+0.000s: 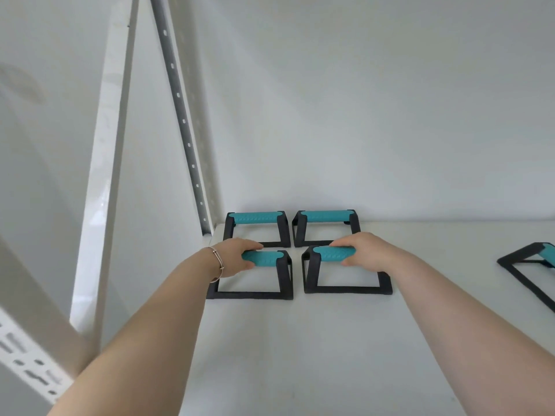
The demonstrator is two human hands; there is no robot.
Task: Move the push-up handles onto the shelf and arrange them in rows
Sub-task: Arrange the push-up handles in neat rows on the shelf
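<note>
Four push-up handles, each a black rigid-looking frame with a teal textured grip bar across the top, stand in two rows of two at the far left of the white shelf [300, 340], close to the back wall. The left hand [237, 258] is wrapped around the grip of the near left handle [264, 257], and the right hand [365, 250] is closed on the grip of the near right handle [333, 253]; both frames seem to rest flat on the shelf. Behind them stand the far left handle [256, 217] and the far right handle [326, 216], just beyond the near pair. A fifth handle [528, 265] sits well apart at the right edge, turned at an angle and partly out of view.

These look stiff and fairly light, judging by the one-handed holds. The ribbed teal bar is likely soft and non-slip, so it is the natural place to take hold; the wide base should stand steady once set down.
</note>
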